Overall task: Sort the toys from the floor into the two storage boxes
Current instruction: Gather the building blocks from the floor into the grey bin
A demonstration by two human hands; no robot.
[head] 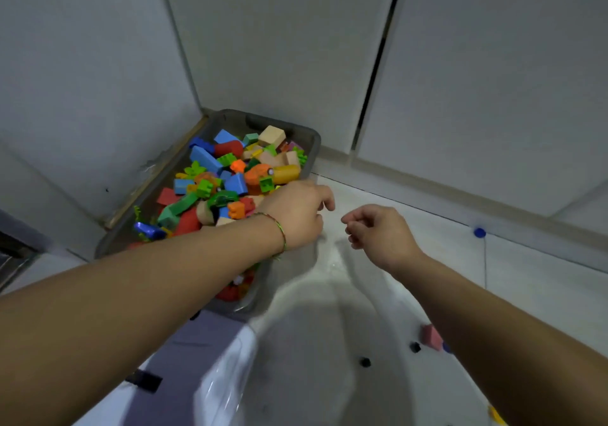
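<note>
At six o'clock both bare forearms reach forward over the pale, glossy tiled floor (526, 277). At seven o'clock lies a purple-grey cloth (197, 343) with a black patch (144, 380), and beside it a clear, shiny plastic edge (227, 373) that is too blurred to identify. At five o'clock loose toys lie on the floor: a pink foam block (431, 336) beside the right forearm, two small black pieces (415, 346) near it, and a yellow piece (496, 415) at the frame's lower edge.

In the middle, the right hand (378, 231) hangs above the floor with its grip released, the fingers loosely curled and nothing between them. Just at its nine o'clock, apart from it, the left hand (296, 215) hovers at the near right rim of the box, with a thin green and gold bracelet (279, 231) on the wrist. Its fingers bend down out of sight, so I cannot tell whether its grip holds anything.

At ten o'clock from the hands a grey plastic storage box (314, 142) with rounded corners stands in the room's corner. It is heaped with toys: blue foam wedges (205, 159), green studded plastic bricks (227, 159), a yellow cylinder (286, 174), a red rounded block (229, 148) and a tan cube (272, 135) on top.

At three o'clock a blue round cap (479, 232) lies near the skirting. Beyond are smooth white wall panels (477, 80), split by a dark vertical gap (378, 63).
</note>
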